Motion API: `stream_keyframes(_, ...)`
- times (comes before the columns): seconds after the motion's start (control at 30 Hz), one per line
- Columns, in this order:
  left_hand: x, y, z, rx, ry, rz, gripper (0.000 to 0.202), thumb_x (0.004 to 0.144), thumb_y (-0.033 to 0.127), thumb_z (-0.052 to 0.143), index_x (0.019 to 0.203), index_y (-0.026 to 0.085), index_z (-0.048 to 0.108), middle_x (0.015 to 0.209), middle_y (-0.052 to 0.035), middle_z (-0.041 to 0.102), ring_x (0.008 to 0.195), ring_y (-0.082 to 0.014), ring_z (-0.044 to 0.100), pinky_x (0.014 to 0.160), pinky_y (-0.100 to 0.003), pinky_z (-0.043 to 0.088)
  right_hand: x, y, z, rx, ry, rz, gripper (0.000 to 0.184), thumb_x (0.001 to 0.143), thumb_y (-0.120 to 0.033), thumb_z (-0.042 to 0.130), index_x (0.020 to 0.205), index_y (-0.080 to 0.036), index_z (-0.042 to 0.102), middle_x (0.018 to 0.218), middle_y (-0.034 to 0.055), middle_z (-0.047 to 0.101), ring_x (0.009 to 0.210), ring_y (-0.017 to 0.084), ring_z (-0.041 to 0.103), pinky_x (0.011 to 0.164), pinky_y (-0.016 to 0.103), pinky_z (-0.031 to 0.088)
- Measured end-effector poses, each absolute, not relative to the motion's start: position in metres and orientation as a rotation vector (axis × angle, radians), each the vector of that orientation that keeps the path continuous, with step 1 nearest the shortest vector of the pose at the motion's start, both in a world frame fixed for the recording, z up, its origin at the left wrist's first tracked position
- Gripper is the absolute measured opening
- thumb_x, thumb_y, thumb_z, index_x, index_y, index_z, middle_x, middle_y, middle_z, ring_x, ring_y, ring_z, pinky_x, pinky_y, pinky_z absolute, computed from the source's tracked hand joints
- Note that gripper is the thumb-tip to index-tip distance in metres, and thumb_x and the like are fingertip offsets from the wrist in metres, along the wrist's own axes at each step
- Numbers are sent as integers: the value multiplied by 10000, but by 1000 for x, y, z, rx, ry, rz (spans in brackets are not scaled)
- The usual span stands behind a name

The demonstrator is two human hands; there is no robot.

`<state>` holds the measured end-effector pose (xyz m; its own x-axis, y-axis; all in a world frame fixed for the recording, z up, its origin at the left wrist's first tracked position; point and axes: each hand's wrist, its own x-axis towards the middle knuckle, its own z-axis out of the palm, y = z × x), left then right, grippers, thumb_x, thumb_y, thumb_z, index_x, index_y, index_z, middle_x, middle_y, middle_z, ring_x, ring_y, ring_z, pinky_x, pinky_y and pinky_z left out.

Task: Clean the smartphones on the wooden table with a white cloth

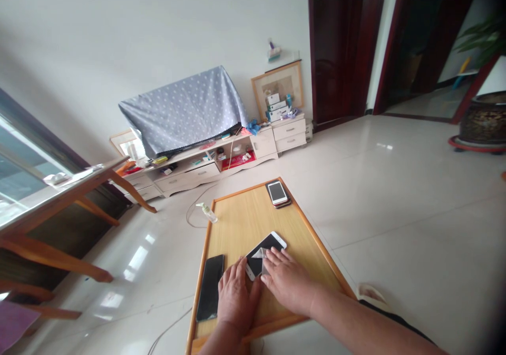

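Head view: left hand point(237, 298) and right hand point(288, 282), grips open, flat on white smartphone point(253, 270); cloth point(258, 253) on screen point(269, 243).

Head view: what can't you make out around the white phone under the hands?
White phone: partly hidden by the left hand and right hand, head view.
Pale piece on its screen: too small to tell cloth from film, head view.
Small bottle: label too small to read, head view.

Two hands: left hand point(236, 302), right hand point(286, 282). Four phones on one low wooden table point(241, 223): one black phone point(210, 287), one white phone under hands point(265, 250), one white phone on top point(277, 192) of one red phone point(282, 205). One pale sheet point(258, 253). One pump bottle point(209, 213).
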<state>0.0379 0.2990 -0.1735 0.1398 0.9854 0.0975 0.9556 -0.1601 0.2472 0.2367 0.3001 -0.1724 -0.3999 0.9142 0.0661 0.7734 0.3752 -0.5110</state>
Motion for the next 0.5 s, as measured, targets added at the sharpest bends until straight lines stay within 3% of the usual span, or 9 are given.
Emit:
stream_keyframes(0.23, 39, 299, -175, 2282, 1960, 363, 572, 924, 432, 513, 1458, 230, 478, 1505, -93, 521, 1397, -260, 432, 1158, -431, 303, 248, 309, -171, -1606, -2208, 512, 653, 1044, -468, 292, 1532, -47, 401, 1611, 201, 303, 1519, 327, 240, 1241, 503, 187)
stream_keyframes(0.5, 39, 299, -174, 2278, 1959, 357, 581, 925, 464, 514, 1456, 233, 477, 1498, -94, 528, 1391, -265, 439, 1148, -436, 317, 238, 296, -168, -1394, -2340, 544, 599, 1057, -446, 246, 1505, -120, 471, 1597, 126, 375, 1514, 293, 264, 1248, 483, 171)
